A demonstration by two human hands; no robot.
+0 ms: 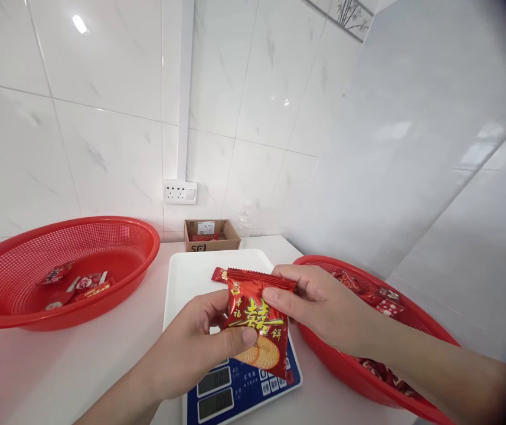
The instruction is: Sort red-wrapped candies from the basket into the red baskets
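A red foil snack packet (257,321) with gold characters and a biscuit picture is held above a digital scale (191,277). My left hand (199,348) pinches its lower left side with thumb and fingers closed on it. My right hand (319,307) grips its upper right edge. A small red packet (218,274) lies on the scale's white pan, partly hidden behind the held packet. The scale's blue panel (235,386) shows two displays.
A red mesh basket (58,236) at left holds a few small red packets (75,286). Another red basket (368,366) at right holds several packets. A small cardboard box (211,236) stands by the tiled wall under a socket (180,192).
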